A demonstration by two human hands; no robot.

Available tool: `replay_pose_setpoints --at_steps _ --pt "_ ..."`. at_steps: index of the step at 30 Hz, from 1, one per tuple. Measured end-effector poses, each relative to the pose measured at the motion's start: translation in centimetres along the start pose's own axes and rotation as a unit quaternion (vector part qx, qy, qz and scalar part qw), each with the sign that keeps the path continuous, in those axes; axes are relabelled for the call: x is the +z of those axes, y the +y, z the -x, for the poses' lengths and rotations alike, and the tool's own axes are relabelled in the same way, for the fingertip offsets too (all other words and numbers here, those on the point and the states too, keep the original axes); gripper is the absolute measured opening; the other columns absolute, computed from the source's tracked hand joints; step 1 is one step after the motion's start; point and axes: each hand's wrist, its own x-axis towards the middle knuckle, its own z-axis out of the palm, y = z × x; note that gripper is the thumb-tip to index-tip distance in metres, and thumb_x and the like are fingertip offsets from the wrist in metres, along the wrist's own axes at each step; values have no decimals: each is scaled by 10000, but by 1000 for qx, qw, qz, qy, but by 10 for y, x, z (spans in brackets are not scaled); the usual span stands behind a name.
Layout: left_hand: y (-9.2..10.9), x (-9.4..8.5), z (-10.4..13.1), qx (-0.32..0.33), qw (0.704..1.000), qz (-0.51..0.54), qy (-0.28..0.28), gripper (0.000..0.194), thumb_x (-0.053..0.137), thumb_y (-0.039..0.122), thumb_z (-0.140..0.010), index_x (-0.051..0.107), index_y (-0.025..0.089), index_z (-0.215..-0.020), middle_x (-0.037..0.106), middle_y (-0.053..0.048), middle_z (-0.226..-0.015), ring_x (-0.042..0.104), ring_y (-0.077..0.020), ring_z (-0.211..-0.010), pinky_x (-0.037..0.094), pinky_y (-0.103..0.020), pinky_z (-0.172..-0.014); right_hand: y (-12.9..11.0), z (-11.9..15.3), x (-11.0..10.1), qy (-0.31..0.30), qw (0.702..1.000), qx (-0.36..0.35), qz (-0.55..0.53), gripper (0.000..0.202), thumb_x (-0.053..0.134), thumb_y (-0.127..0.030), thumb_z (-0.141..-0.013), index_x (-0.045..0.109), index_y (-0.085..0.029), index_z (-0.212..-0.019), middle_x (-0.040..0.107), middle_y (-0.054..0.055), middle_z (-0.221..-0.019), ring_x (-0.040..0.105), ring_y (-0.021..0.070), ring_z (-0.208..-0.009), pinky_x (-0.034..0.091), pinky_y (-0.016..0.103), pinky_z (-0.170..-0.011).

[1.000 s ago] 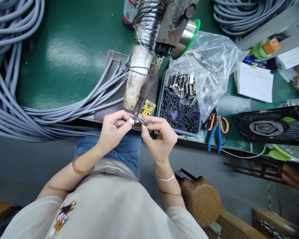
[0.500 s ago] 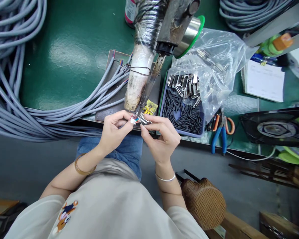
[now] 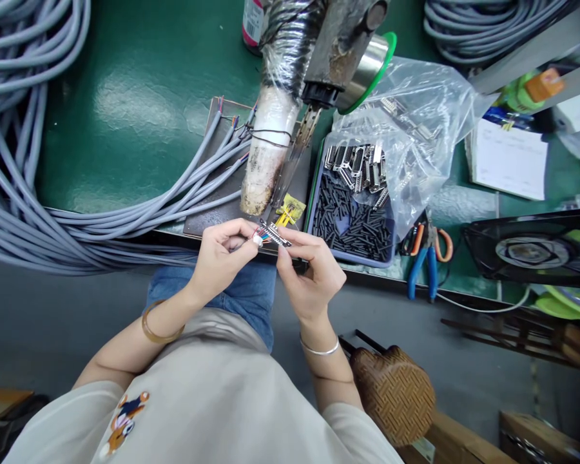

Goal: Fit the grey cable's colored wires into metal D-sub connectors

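Between the thumb and fingers of my left hand (image 3: 217, 261) is the white end of a cable, with thin coloured wires (image 3: 263, 234) fanning out. My right hand (image 3: 314, 270) pinches one end of a small metal D-sub connector (image 3: 276, 233), its row of pins facing the wires. The wires meet or overlap the connector; which of them are joined I cannot tell. Just above both hands, a soldering iron (image 3: 299, 143) points down toward the connector, beside a white, scorched pipe (image 3: 267, 151). Yellow pieces on a yellow pad (image 3: 290, 209) lie behind the connector.
Grey cables (image 3: 125, 225) run along the bench edge from the left. On the right are a blue tray (image 3: 394, 248) of black tubes and connectors, a plastic bag (image 3: 430, 116), blue-handled pliers (image 3: 430, 270) and a black fan (image 3: 536, 250). A solder spool (image 3: 374, 71) hangs above.
My right hand has shifted slightly left, and the connector has turned so that its pin row shows more plainly. My left hand has barely moved, still pinching the cable end.
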Motion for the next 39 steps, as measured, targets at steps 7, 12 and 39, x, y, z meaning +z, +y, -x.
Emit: replay_pose_setpoints --at_steps 7,12,39 --pt "0 -4 4 -6 1000 14 -22 93 730 194 -729 714 145 -652 725 -31 -745 472 -46 -484 347 -168 -422 -4 0 -1 4 1000 11 19 170 693 -81 -881 662 -242 -925 796 20 -991 775 176 -885 636 318 -766" --pt "4 -3 4 12 1000 -1 9 63 715 164 -702 703 150 -641 737 -39 -761 614 -101 -623 486 -175 -539 -6 -1 2 8 999 -1 33 161 708 -85 -871 652 -235 -884 798 30 -975 774 179 -874 639 330 -758" --pt "6 2 0 41 997 -65 16 110 683 201 -730 653 154 -636 712 -39 -759 487 -71 -531 364 -187 -463 -2 -8 3 7 999 -20 45 177 742 -106 -850 656 -256 -889 786 12 -979 752 168 -858 622 308 -746"
